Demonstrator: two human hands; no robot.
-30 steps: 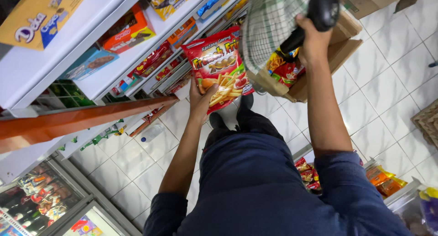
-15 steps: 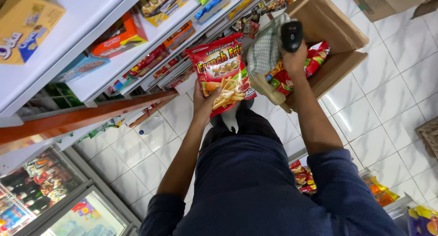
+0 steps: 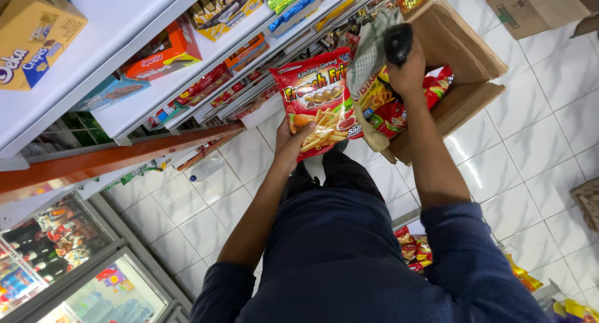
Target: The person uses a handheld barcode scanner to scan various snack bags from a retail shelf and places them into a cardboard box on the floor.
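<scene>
My left hand (image 3: 292, 137) grips the lower edge of a red snack bag (image 3: 318, 101) printed with fries and holds it up in front of the shelves. My right hand (image 3: 409, 70) is closed on a black handle (image 3: 397, 41) with a green-and-white checked cloth (image 3: 369, 51) hanging against it. Just beyond the right hand stands an open cardboard box (image 3: 465, 54) on the tiled floor, with more red snack bags (image 3: 390, 114) lying in it.
White shelves (image 3: 156, 104) packed with boxes and snack packs run along the upper left, edged by a red-brown rail (image 3: 112, 157). A glass-door cooler (image 3: 56, 267) sits bottom left. A plastic bottle (image 3: 206, 169) lies on the white tiles. Another carton (image 3: 530, 8) stands top right; snack bags (image 3: 415, 248) lie by my right side.
My right hand has lowered with the black handle and cloth toward the open box. The left hand keeps the red bag raised, and the view has shifted slightly.
</scene>
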